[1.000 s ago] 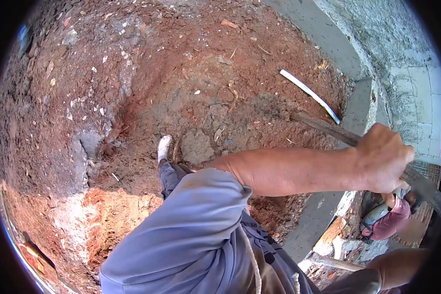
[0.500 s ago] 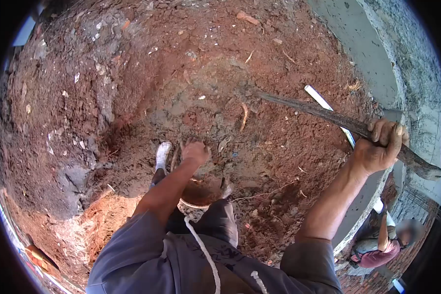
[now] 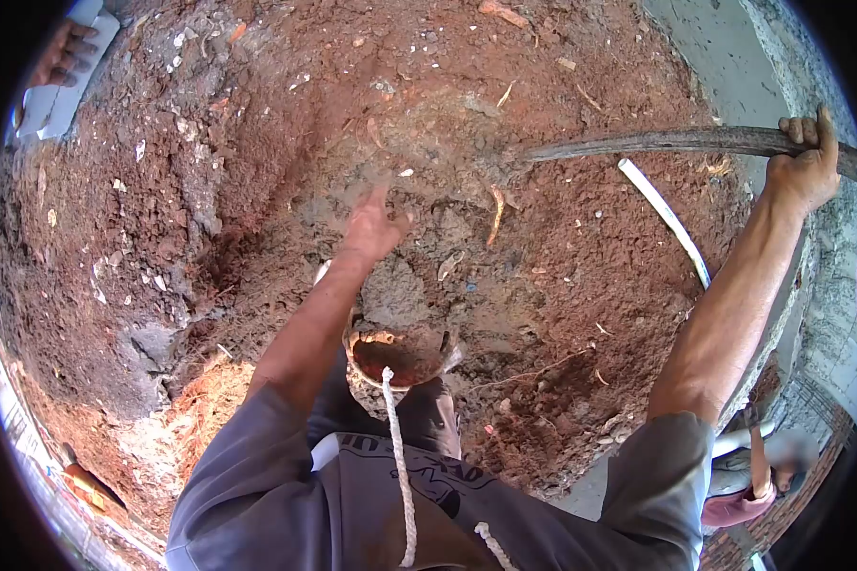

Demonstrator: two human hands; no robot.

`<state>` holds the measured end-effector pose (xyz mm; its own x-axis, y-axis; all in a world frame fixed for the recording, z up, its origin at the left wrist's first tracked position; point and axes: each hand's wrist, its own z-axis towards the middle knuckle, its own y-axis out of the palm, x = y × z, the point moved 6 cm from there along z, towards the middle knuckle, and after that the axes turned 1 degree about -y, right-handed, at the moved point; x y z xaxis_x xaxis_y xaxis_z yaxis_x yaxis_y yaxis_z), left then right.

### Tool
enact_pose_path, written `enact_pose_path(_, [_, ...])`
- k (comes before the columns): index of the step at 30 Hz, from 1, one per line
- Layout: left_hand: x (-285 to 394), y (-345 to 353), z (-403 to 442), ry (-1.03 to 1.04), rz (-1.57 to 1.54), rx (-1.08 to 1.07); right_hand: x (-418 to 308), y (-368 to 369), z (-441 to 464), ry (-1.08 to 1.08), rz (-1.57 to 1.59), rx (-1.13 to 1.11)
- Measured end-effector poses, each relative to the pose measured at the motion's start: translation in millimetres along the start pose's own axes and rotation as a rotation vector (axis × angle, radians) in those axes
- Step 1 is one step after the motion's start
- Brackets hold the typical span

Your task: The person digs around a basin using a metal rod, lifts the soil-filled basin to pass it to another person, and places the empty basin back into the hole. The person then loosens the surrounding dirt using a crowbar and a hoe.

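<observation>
My right hand (image 3: 806, 164) is wrapped around a long wooden pole (image 3: 676, 143) near its outer end, off to the right. The pole lies across the view, and its thinner far end meets the soil; whether a tool head is buried there I cannot tell. My left hand (image 3: 375, 230) reaches forward low over the reddish-brown soil (image 3: 286, 190), fingers stretched out and nothing held. Between my legs is a round, rusty-brown pan-like vessel (image 3: 400, 357) with soil in it. A white rope cord (image 3: 400, 466) hangs down over my shirt.
A white pipe (image 3: 667, 219) lies on the soil below the pole. Roots and stones are scattered about. A concrete edge (image 3: 728, 67) runs along the right. Another person's hand (image 3: 65, 52) rests by a pale slab at upper left; another person (image 3: 752, 485) is at lower right.
My left hand has moved forward from beside my foot, its fingers now stretched out. My right hand has raised the pole's near end up and right. Another person's hand has come into view at upper left.
</observation>
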<state>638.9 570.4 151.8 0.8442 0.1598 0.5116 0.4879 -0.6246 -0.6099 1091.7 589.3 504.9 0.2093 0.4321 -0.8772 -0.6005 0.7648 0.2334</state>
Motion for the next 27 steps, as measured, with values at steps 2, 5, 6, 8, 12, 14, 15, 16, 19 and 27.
enact_pose_path(2, [105, 19, -6, 0.282, -0.150, -0.071, -24, -1, -39, 0.012, 0.047, -0.060])
enact_pose_path(5, [215, 58, -7, 0.761, -0.219, -0.038, -62, -16, -107, -0.026, 0.062, -0.255])
enact_pose_path(6, [232, 72, -4, 0.764, -0.222, -0.145, -72, -25, -129, -0.043, 0.078, -0.258])
enact_pose_path(8, [241, 98, -12, 0.676, -0.172, -0.342, -90, -37, -172, -0.068, 0.141, -0.272])
enact_pose_path(12, [217, 127, -57, 0.545, -0.107, -0.411, -138, -78, -252, -0.165, 0.018, -0.297])
enact_pose_path(14, [201, 135, -99, 0.765, -0.057, -0.186, -172, -116, -275, -0.119, 0.088, -0.220])
enact_pose_path(15, [190, 141, -128, 0.764, -0.075, -0.152, -193, -129, -276, -0.080, 0.104, -0.134])
enact_pose_path(16, [187, 138, -153, 0.774, -0.088, -0.106, -212, -139, -272, -0.055, 0.129, -0.125])
enact_pose_path(19, [189, 121, -222, 0.789, -0.129, -0.212, -272, -134, -257, -0.007, 0.181, -0.299])
enact_pose_path(27, [353, -33, -397, 1.365, -0.633, -0.039, -520, -114, -192, -0.258, 0.007, -0.481])
